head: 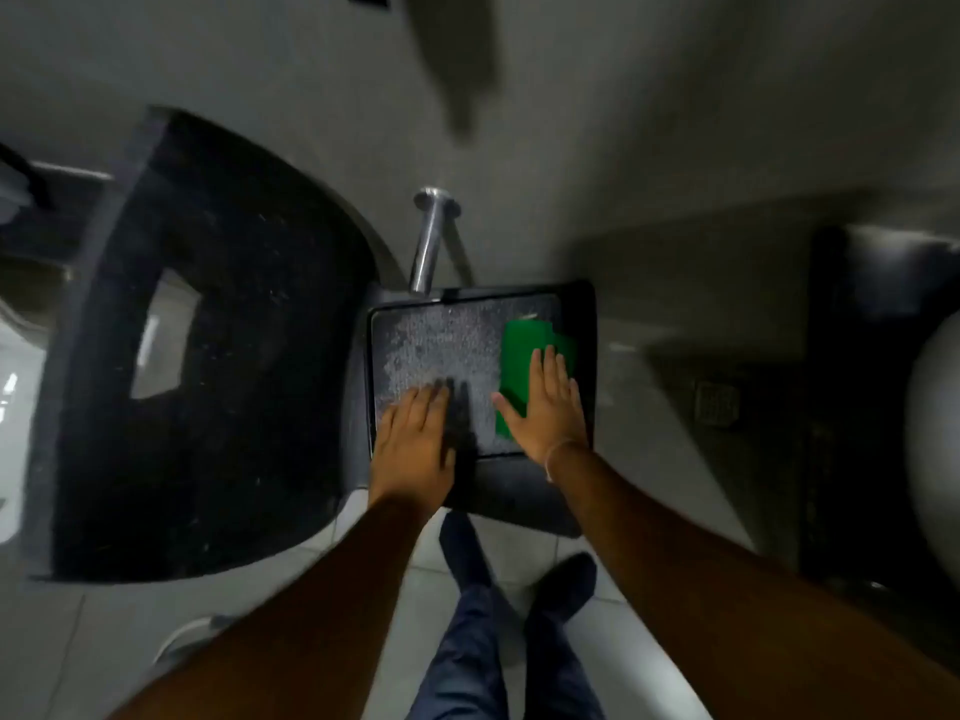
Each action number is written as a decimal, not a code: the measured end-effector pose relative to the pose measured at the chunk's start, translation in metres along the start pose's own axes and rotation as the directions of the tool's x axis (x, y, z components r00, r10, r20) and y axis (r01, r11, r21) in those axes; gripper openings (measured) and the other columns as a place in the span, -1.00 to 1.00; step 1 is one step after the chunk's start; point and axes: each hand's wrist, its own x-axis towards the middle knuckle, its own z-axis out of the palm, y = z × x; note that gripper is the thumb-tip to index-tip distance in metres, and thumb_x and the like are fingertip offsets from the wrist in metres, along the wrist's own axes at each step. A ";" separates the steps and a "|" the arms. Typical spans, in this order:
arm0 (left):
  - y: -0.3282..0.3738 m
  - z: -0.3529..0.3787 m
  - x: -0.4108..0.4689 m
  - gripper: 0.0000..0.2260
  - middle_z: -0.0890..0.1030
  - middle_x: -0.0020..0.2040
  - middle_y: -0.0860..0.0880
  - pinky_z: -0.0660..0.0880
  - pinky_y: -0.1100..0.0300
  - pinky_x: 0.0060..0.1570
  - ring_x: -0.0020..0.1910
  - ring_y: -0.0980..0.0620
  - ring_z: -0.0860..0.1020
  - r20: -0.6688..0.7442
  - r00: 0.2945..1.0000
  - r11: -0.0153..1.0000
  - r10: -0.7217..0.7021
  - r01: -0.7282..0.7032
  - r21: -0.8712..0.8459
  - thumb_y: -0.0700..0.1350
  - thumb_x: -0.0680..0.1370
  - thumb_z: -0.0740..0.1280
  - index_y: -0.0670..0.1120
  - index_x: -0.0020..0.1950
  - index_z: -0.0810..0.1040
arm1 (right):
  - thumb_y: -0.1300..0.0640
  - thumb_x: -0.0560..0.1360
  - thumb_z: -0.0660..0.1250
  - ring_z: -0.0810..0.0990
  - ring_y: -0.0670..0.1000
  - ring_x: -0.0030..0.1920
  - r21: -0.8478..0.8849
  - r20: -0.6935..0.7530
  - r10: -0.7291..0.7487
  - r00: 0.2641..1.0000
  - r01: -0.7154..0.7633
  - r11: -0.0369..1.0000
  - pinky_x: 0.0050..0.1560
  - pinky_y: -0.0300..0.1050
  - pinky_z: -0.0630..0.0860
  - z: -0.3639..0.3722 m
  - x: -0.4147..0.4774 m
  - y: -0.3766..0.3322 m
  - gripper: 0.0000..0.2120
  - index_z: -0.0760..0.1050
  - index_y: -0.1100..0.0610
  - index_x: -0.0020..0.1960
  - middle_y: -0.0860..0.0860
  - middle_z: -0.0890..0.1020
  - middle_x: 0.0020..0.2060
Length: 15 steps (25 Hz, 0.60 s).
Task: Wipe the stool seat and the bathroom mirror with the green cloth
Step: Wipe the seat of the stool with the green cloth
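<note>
The dark square stool seat (441,350) sits below me, its top speckled with pale dust. A green cloth (522,350) lies flat on the seat's right side. My right hand (545,407) presses palm-down on the cloth with fingers spread, covering its lower right part. My left hand (415,439) rests flat on the seat's near left corner, touching bare seat only. No mirror is in view.
A black counter (218,345) with a rectangular cutout curves along the left. A metal pipe (428,241) runs from the wall to behind the stool. A white toilet (935,433) sits at the far right, a floor drain (717,402) beside it. My legs stand on pale tiles.
</note>
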 end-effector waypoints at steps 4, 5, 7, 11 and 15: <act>-0.025 0.053 0.012 -0.25 0.21 0.83 -0.08 -0.13 -0.06 0.78 0.82 -0.12 0.10 -0.002 1.000 1.000 0.015 -0.015 0.012 -0.14 0.66 0.33 -0.03 0.84 0.17 | -0.39 0.57 0.30 0.02 0.23 0.75 -0.050 -0.144 0.053 0.988 -0.061 0.997 0.72 0.16 0.08 0.050 0.048 0.001 0.02 -0.04 0.16 0.75 0.23 -0.01 0.74; -0.026 0.063 0.012 -0.25 0.19 0.83 -0.06 -0.16 -0.04 0.77 0.82 -0.11 0.08 0.008 1.000 1.000 0.014 -0.015 0.010 -0.14 0.66 0.33 -0.03 0.85 0.16 | -0.38 0.57 0.29 0.03 0.23 0.75 -0.074 -0.178 0.048 0.983 -0.062 0.995 0.71 0.17 0.09 0.059 0.053 0.002 0.01 -0.04 0.16 0.75 0.22 0.00 0.74; -0.027 0.071 0.012 -0.23 0.17 0.84 -0.04 -0.21 -0.02 0.76 0.83 -0.09 0.04 0.015 1.000 0.999 0.026 -0.026 0.028 -0.13 0.64 0.32 -0.02 0.85 0.14 | -0.24 0.65 0.24 0.02 0.23 0.75 -0.134 -0.201 0.020 0.979 -0.047 0.990 0.70 0.21 0.11 0.071 0.054 0.006 -0.13 -0.05 0.14 0.75 0.20 -0.01 0.74; -0.019 0.042 0.025 -0.17 0.07 0.86 -0.05 -0.22 -0.05 0.77 0.84 -0.10 -0.03 0.014 0.997 0.993 0.074 -0.075 0.095 -0.10 0.64 0.32 -0.03 0.87 0.03 | 0.34 0.64 0.21 0.03 0.16 0.76 0.111 -0.140 0.076 0.987 -0.061 0.992 0.75 0.12 0.08 0.034 0.056 -0.001 -0.24 -0.02 0.08 0.75 0.10 -0.01 0.76; 0.006 -0.024 0.013 -0.13 -0.13 0.87 -0.07 -0.29 -0.06 0.77 0.84 -0.10 -0.17 0.072 0.991 0.968 0.116 -0.129 0.214 -0.07 0.68 0.31 -0.04 0.87 -0.14 | 0.28 0.73 0.18 0.53 0.26 0.48 0.574 -0.092 0.295 0.951 -0.192 0.796 0.45 -0.04 0.45 -0.038 0.011 -0.014 -0.47 0.27 0.08 0.68 0.22 0.50 0.54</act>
